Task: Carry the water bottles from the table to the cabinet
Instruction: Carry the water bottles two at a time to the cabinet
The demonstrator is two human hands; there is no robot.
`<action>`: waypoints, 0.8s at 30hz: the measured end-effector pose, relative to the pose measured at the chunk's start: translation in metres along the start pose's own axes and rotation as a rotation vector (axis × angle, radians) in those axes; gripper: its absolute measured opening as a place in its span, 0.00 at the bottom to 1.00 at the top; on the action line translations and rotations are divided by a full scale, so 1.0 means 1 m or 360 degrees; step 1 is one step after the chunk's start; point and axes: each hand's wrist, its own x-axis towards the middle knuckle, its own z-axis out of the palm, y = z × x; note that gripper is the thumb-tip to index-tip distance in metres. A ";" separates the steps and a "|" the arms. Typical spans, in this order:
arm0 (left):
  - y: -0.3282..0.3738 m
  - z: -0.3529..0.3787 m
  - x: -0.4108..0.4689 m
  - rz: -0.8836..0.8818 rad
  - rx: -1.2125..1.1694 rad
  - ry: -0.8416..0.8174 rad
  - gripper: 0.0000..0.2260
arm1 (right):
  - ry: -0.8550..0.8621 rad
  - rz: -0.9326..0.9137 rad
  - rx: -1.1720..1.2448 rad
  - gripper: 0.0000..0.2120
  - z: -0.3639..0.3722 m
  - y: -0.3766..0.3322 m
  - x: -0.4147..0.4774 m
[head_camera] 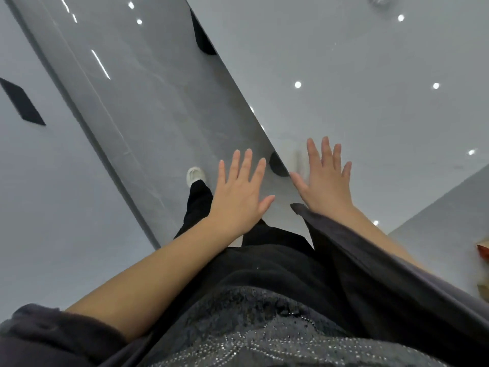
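Note:
No water bottle, table or cabinet shows in the head view. My left hand (239,193) is stretched out in front of me, palm down, fingers straight and spread, holding nothing. My right hand (326,178) is beside it to the right, also flat with spread fingers and empty. Both hover above the floor. Below them are my dark trousers and one white shoe (195,176).
Glossy grey floor tiles (370,88) reflect ceiling lights. A darker grey band (137,107) with black diamond insets runs diagonally across the floor. A small orange-and-tan object (483,250) lies at the right edge, mostly cut off.

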 end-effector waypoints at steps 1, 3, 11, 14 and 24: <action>-0.014 -0.010 0.010 0.0054 0.0035 0.0000 0.34 | 0.0013 0.0056 0.0043 0.36 -0.002 -0.011 0.005; -0.039 -0.030 0.028 0.0126 0.0096 0.0011 0.34 | 0.0019 0.0163 0.0149 0.35 -0.006 -0.032 0.013; -0.075 -0.082 0.100 0.0423 0.0218 -0.0026 0.33 | 0.0100 0.0535 0.0393 0.35 -0.026 -0.066 0.049; -0.072 -0.091 0.130 0.0522 0.0274 -0.0051 0.33 | 0.0110 0.0648 0.0490 0.35 -0.034 -0.061 0.067; -0.056 -0.128 0.250 0.0674 0.0478 -0.0256 0.33 | 0.0122 0.0852 0.0711 0.36 -0.075 -0.030 0.161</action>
